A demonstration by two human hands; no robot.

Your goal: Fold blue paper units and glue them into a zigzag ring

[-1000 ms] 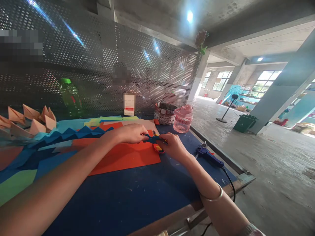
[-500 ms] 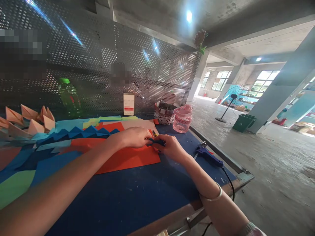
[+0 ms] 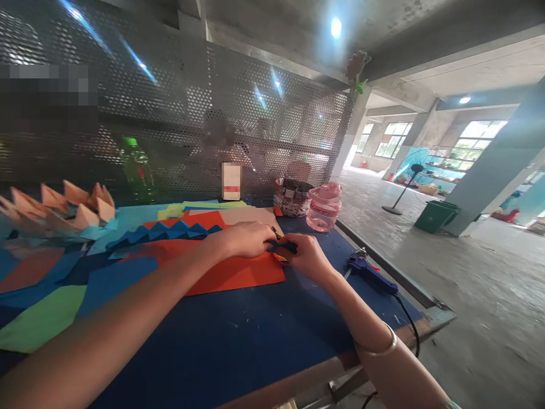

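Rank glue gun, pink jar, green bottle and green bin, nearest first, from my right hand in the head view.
1. Glue gun: just right of the right hand, which pinches the blue paper.
2. Pink jar: beyond the hand, slightly right.
3. Green bottle: far left, at the back.
4. Green bin: across the floor, right.

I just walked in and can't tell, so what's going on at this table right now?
A person works at a blue-topped table. Their left hand and right hand pinch a small blue paper piece between them, just above an orange sheet. Loose coloured sheets and folded peach paper shapes lie to the left. A blue glue gun lies untouched to the right, and a pink jar stands farther back.
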